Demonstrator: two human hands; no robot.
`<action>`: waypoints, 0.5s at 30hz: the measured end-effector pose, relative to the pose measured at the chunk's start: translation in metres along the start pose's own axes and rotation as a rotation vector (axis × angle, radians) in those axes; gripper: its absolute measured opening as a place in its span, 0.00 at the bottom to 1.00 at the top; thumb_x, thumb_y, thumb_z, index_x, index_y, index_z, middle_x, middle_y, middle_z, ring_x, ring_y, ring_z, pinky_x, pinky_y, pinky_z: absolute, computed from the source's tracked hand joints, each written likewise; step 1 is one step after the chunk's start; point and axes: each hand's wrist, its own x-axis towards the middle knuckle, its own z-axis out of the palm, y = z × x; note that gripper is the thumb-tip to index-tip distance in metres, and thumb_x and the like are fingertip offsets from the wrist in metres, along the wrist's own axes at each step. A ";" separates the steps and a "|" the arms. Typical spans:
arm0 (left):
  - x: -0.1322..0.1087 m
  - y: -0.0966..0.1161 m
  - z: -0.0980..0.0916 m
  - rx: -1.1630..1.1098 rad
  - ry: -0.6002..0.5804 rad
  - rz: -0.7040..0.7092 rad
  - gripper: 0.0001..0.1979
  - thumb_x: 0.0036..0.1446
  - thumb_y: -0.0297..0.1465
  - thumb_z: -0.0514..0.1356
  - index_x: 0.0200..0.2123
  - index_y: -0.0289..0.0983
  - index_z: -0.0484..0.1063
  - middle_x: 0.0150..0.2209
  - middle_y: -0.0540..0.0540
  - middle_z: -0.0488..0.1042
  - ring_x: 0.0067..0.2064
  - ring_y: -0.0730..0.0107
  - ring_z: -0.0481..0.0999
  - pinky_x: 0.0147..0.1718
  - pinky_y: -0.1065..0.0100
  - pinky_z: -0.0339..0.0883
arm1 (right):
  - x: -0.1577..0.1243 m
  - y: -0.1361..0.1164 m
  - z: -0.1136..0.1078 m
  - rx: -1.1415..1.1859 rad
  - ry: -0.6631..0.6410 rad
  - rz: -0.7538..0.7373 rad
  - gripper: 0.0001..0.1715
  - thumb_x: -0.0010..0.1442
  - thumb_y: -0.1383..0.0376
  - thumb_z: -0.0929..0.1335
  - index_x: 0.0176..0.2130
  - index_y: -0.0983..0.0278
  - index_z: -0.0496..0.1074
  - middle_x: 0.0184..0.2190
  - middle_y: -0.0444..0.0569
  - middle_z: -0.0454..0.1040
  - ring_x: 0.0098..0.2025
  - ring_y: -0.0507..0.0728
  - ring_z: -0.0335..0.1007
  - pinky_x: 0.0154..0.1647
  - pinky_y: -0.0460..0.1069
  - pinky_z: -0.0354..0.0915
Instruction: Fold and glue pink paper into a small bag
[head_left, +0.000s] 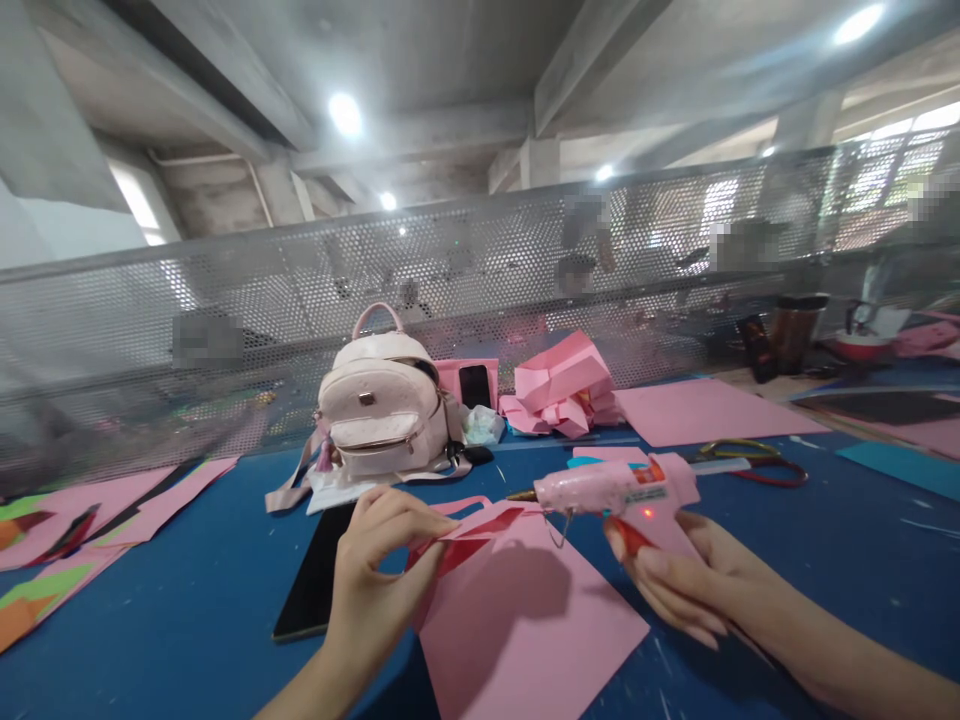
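My right hand (686,580) is wrapped round the handle of a pink hot glue gun (619,490) with a red light lit on its side. A clear glue stick (720,466) pokes out of its back end. The gun's nozzle points left, close above the upper edge of a folded pink paper piece (532,620); whether it touches cannot be made out. Between thumb and fingers, my left hand (394,545) pinches that piece at its upper left corner, where a fold stands up. A black tablet-like slab (311,580) lies beside my left hand, partly covered by it.
A white backpack (382,405) stands behind on the blue table (187,590). Crumpled pink paper (562,385), a flat pink sheet (716,408) and scissors (757,465) lie farther back. Coloured paper pieces (67,540) are at left. A perforated metal screen (480,265) runs along the back.
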 end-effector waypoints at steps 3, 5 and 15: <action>-0.001 -0.001 -0.001 -0.001 0.009 0.000 0.08 0.57 0.22 0.63 0.32 0.42 0.77 0.29 0.53 0.78 0.31 0.68 0.76 0.39 0.61 0.61 | -0.002 0.001 -0.003 0.011 -0.053 0.064 0.26 0.61 0.43 0.67 0.36 0.63 0.65 0.13 0.32 0.51 0.14 0.45 0.42 0.18 0.44 0.47; -0.002 -0.001 0.000 -0.004 0.009 -0.010 0.08 0.57 0.22 0.63 0.32 0.42 0.77 0.29 0.53 0.78 0.32 0.69 0.76 0.39 0.62 0.61 | -0.006 0.006 -0.004 0.029 -0.155 0.126 0.28 0.58 0.41 0.69 0.36 0.62 0.65 0.13 0.32 0.53 0.14 0.45 0.42 0.16 0.44 0.47; 0.000 -0.005 0.006 -0.277 0.051 -0.445 0.09 0.54 0.31 0.65 0.23 0.37 0.74 0.26 0.50 0.73 0.30 0.70 0.71 0.29 0.72 0.63 | 0.013 -0.005 -0.031 -0.135 0.198 -0.053 0.30 0.64 0.46 0.66 0.21 0.63 0.62 0.13 0.40 0.56 0.18 0.49 0.53 0.22 0.47 0.54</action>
